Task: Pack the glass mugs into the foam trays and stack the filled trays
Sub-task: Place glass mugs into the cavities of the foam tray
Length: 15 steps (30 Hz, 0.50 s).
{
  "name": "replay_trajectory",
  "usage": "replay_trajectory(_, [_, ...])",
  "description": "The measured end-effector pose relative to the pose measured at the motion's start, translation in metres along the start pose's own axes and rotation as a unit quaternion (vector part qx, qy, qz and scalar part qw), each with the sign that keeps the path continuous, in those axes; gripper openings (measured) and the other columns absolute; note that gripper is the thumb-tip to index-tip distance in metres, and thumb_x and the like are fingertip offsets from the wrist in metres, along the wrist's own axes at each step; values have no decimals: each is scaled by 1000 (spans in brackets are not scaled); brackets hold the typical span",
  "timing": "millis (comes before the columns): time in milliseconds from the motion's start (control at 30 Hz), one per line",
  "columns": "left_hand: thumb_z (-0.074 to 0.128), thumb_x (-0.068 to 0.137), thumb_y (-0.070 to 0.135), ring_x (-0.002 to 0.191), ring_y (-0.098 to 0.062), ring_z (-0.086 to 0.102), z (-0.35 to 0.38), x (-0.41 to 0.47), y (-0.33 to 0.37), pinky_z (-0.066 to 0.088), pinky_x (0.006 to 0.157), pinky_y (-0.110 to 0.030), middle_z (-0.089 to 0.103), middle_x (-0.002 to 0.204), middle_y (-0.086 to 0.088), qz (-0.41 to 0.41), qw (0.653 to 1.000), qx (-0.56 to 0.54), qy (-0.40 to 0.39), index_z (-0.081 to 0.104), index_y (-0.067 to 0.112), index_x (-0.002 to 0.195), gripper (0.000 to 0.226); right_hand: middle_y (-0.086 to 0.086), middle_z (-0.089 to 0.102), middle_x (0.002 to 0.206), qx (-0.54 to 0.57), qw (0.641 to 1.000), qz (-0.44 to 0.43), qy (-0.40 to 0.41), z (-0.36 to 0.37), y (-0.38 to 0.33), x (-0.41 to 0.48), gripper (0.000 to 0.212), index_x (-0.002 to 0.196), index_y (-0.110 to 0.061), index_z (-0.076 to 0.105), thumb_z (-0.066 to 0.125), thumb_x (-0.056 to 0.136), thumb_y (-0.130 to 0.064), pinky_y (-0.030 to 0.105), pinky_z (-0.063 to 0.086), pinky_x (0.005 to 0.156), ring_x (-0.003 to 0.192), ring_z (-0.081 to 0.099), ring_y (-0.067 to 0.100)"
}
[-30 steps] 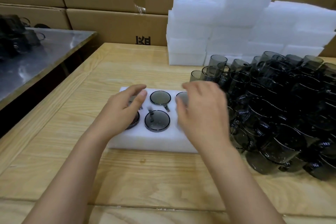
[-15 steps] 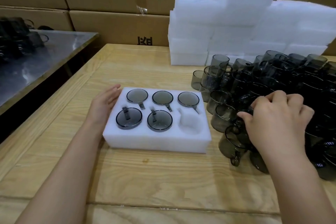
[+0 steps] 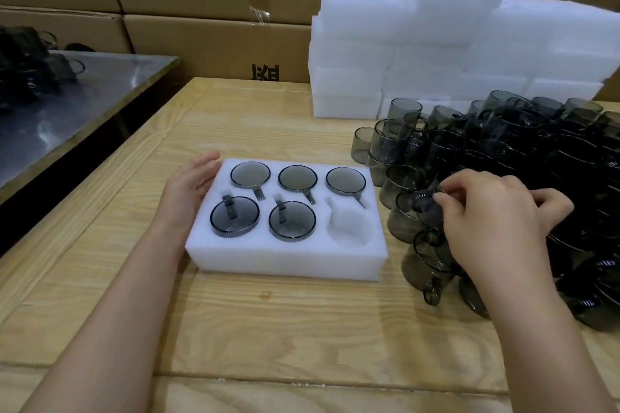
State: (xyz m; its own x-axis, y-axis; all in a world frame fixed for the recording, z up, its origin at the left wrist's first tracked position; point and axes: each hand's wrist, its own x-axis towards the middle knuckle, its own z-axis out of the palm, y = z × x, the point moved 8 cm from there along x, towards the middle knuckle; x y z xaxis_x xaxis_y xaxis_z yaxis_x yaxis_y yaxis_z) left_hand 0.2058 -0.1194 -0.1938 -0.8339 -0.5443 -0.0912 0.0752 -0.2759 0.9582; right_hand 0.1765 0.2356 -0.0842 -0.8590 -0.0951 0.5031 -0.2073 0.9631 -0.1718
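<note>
Five glass mugs [image 3: 297,177] sit in the foam tray [image 3: 288,261]. One hole [image 3: 350,228] at the tray's near right corner has no mug in it. The left hand [image 3: 189,191] lies flat, fingers straight, pressed against the tray's left side. The right hand [image 3: 493,221] is to the right of the tray, in the big pile of mugs [image 3: 553,157]. Its fingers are curled, and the fingertips [image 3: 439,199] pinch the rim of one dark mug [image 3: 424,208]. White foam blocks [image 3: 436,53] are stacked behind the tray on the wooden table [image 3: 268,328].

I think this mug is meant for the last hole. The mugs in the pile touch and lean on each other. Pulling one out could bump the ones next to it, so they may tip, roll or chip. Glass is smooth and the pinch is small, so the mug could slip. If its handle misses the little slot, it may sit crooked, and the next tray would not lie flat.
</note>
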Motion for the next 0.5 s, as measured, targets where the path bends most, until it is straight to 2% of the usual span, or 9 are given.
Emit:
replay_trajectory(100, [60, 85, 21, 100, -18, 62, 1, -3, 7, 47, 89, -37, 69, 103, 5, 24, 999, 21, -13, 65, 25, 106, 22, -11, 61, 77, 112, 993, -26, 25, -9, -20, -2, 4, 84, -27, 66, 64, 87, -27, 30, 12, 74, 89, 52, 16])
replay_trajectory(200, [61, 85, 13, 103, -9, 62, 8, -13, 29, 46, 87, -27, 66, 114, 6, 119, 986, 115, -35, 63, 22, 113, 29, -10, 66, 81, 237, 970, -43, 17, -4, -43, -2, 5, 86, -26, 68, 64, 86, -28, 28, 14, 76, 91, 54, 14])
replay_trajectory(267, [64, 83, 11, 110, -4, 60, 21, -26, 49, 43, 91, -22, 66, 115, 9, 194, 962, 181, -66, 61, 21, 117, 35, -10, 66, 82, 304, 952, -37, 16, 4, -54, -1, 4, 87, -26, 68, 64, 86, -28, 28, 17, 79, 91, 55, 13])
replay_trajectory(367, [69, 79, 23, 116, -6, 58, 49, -52, 66, 43, 99, -23, 67, 117, 10, 256, 928, 239, -127, 62, 31, 114, 37, -11, 65, 84, 346, 937, -36, 20, 17, -69, -3, 2, 86, -26, 67, 65, 86, -26, 28, 18, 82, 92, 55, 13])
replay_trajectory(500, [78, 76, 30, 101, 4, 62, 89, -80, 55, 47, 82, -12, 67, 108, 25, 282, 871, 354, -190, 65, 37, 108, 36, -18, 56, 77, 404, 913, -58, 21, 28, -83, -12, 3, 84, -25, 66, 66, 85, -22, 29, 23, 84, 88, 52, 7])
